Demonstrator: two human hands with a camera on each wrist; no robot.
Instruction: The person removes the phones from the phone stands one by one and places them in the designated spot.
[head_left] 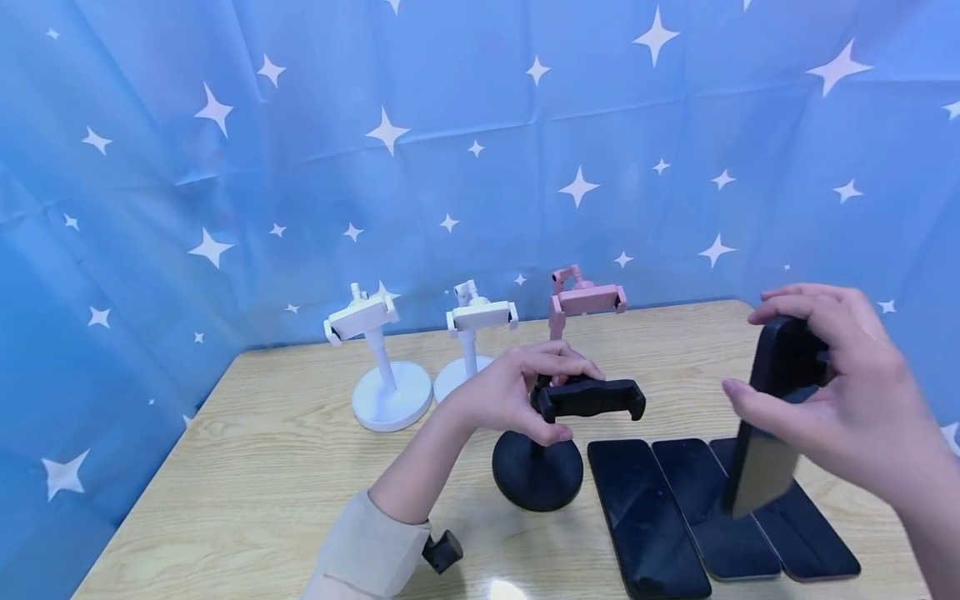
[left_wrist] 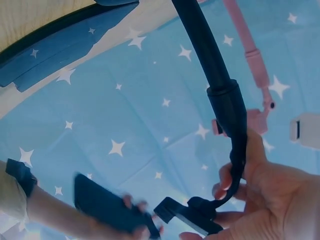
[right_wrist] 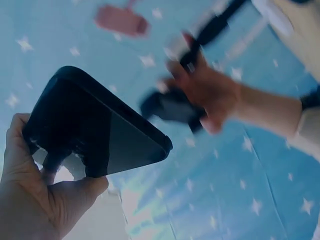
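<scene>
My left hand grips a black phone stand near its clamp head. In the left wrist view, the fingers curl around the neck below the stand's pole. My right hand holds a black smartphone by its edges, raised above the table and tilted. In the right wrist view, thumb and fingers pinch the phone along one end. The held phone is apart from the clamp, to its right. Below it lie several dark phones side by side.
Two white phone stands stand at the back left, and a pink stand rises behind the black one. All are on a wooden table. A blue star-patterned curtain hangs behind the table.
</scene>
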